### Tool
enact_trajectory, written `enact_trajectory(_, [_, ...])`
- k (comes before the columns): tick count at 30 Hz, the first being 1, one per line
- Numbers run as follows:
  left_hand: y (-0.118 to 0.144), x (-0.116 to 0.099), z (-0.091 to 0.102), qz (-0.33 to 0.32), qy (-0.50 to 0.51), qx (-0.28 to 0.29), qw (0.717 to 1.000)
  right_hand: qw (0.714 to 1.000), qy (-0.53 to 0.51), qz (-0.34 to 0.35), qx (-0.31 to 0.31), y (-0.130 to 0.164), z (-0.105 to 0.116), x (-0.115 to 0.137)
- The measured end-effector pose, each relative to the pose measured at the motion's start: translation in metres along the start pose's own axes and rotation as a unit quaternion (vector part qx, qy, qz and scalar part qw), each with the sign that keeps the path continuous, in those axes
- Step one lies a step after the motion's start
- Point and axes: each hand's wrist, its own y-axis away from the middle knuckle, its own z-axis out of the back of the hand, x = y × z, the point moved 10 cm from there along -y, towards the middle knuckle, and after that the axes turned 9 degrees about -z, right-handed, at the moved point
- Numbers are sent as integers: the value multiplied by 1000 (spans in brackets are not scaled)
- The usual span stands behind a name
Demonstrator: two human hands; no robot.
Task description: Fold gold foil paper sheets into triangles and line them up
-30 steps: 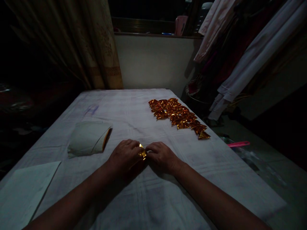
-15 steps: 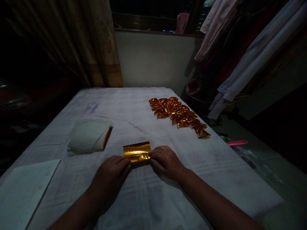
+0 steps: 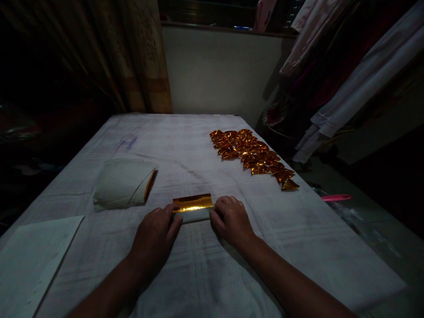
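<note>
A small sheet of gold foil paper (image 3: 195, 202) lies on the cloth-covered table in front of me. Its near edge is folded over, so a pale grey strip of its back shows along the front. My left hand (image 3: 158, 227) pinches the left end of that fold between thumb and fingers. At the opposite end, my right hand (image 3: 232, 220) grips the fold the same way, fingers curled. Farther off to the right lie several folded gold foil pieces (image 3: 260, 169) in overlapping rows.
A pale paper stack (image 3: 122, 183) with a gold edge lies to the left. Nearer, a white sheet (image 3: 39, 260) sits at the table's left side. Clothes (image 3: 351, 97) hang at the right, and a curtain (image 3: 145, 53) hangs behind. A pink strip-like object (image 3: 336, 197) is beyond the right edge.
The near edge of the foil paper has been turned up and over, and its grey back now shows where gold was. Both hands remain at its ends. The view has shifted slightly.
</note>
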Motion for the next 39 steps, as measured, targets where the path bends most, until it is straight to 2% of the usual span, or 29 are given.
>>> enact_trajectory(9, [-2, -1, -5, -21, -16, 2, 1000, 999, 36, -5, -1, -1, -3, 2])
enact_trajectory(23, [-3, -5, -4, -25, -23, 9, 999, 999, 33, 1, -13, 1, -3, 3])
enact_trajectory(26, [-3, -18, -1, -65, -77, 10, 995, 999, 39, -1, -12, 1, -4, 3])
enact_trajectory(28, [-2, -36, 1, -126, -95, -5, 987, 999, 41, 2, -14, 1, -4, 4])
enact_trajectory(31, [4, -62, 1, -215, -65, -26, 974, 999, 41, 3, -18, 1, -3, 4])
enact_trajectory(34, [11, -71, -4, -236, -47, -31, 970, 999, 40, -3, -17, 1, -2, 4])
enact_trajectory(39, [19, -67, -13, -231, -51, -29, 971, 999, 25, -7, -23, 2, -3, 2])
